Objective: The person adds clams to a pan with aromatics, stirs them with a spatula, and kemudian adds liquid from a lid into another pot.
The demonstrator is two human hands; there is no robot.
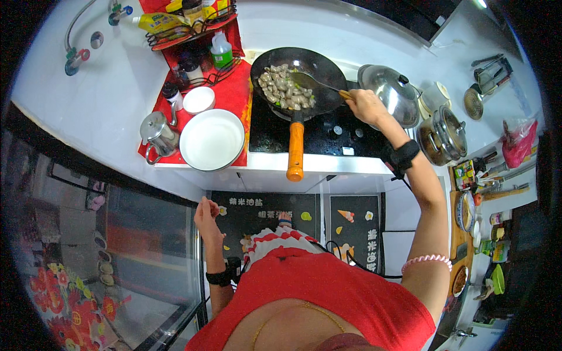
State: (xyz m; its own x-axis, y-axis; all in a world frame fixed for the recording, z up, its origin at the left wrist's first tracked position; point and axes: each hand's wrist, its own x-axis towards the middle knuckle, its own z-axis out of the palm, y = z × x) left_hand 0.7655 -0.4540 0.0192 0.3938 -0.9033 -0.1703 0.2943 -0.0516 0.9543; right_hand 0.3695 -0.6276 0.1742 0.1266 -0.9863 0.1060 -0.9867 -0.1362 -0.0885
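A black wok [327, 70] sits on the cooktop [272, 140], its wooden handle [296, 149] pointing toward me. Greyish pieces of food [281, 90], perhaps gizzards or small seafood, lie in its left half with bits of green among them. My right hand [368, 106] grips the wooden end of a cooking spatula [308, 81] over the wok's right rim. The spatula's blade rests at the food's upper edge. Below the counter's front edge, my left hand [208, 219] hangs with its fingers loosely bent and nothing visible in it.
Left of the wok, a large white bowl [212, 139], a small white bowl [199, 100] and a metal pot with a spout [158, 131] stand on a red mat [237, 83]. To the right are a domed metal lid [388, 94] and a lidded pot [439, 136]. Bottles fill a wire rack [219, 79].
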